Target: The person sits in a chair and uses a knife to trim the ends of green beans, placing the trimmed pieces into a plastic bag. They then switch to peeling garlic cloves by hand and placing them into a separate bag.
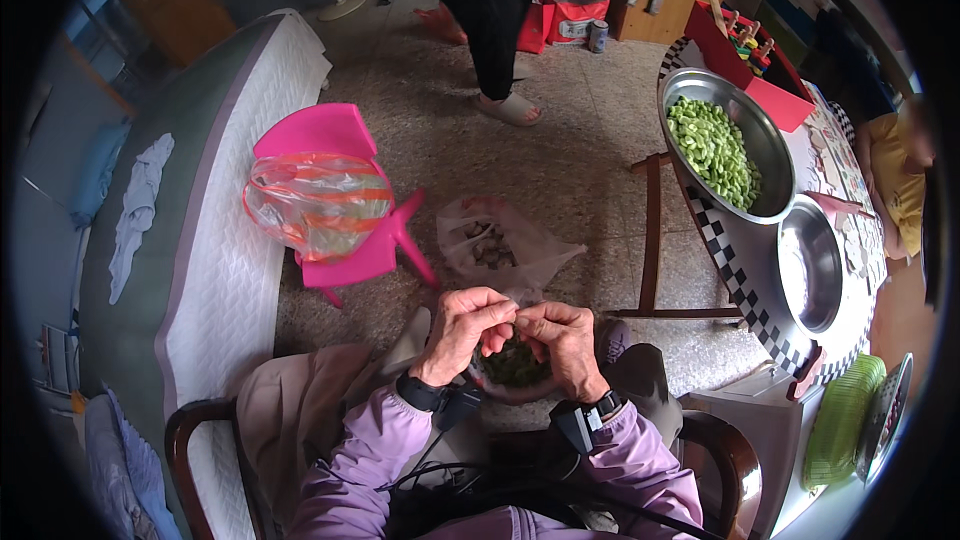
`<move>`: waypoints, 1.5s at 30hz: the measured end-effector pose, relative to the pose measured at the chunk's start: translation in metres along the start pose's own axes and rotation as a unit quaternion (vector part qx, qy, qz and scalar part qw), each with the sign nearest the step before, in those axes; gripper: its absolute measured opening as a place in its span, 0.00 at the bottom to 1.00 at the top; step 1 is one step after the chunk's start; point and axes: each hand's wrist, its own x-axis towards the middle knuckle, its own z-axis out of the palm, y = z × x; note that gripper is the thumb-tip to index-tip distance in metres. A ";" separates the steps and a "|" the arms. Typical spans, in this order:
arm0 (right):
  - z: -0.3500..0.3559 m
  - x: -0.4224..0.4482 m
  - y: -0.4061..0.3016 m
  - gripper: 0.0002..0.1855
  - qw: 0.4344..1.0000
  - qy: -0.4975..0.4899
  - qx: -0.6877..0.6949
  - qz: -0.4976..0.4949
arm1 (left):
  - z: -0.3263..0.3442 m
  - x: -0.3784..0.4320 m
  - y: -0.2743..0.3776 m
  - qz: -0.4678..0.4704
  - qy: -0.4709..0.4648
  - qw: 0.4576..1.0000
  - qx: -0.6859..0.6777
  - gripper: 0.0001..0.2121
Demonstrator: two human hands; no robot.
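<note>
My left hand [469,326] and my right hand [559,337] meet at the fingertips in front of me. Thumbs and forefingers pinch together on something small, mostly hidden by the fingers. Directly below them is a container [517,392] with dark green plant matter inside, partly covered by my hands. Just beyond, a thin translucent plastic bag [544,251] lies open on the floor with brownish lumps [489,244] in it. On the table to the right, a large steel bowl [766,131] holds many pale green shelled beans [712,150].
A pink plastic chair [319,127] bears a striped plastic bag [322,202]. A padded bed edge [232,165] runs along the left. Right, the checkered-edge table [739,281] carries a second steel bowl [810,262] and a red box [780,97]. A person's leg [491,37] stands ahead; another person sits at far right.
</note>
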 end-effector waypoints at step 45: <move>0.001 -0.002 -0.003 0.06 0.999 0.033 -0.017 -0.005 | 0.004 -0.006 0.003 0.093 -0.029 0.989 0.113 0.12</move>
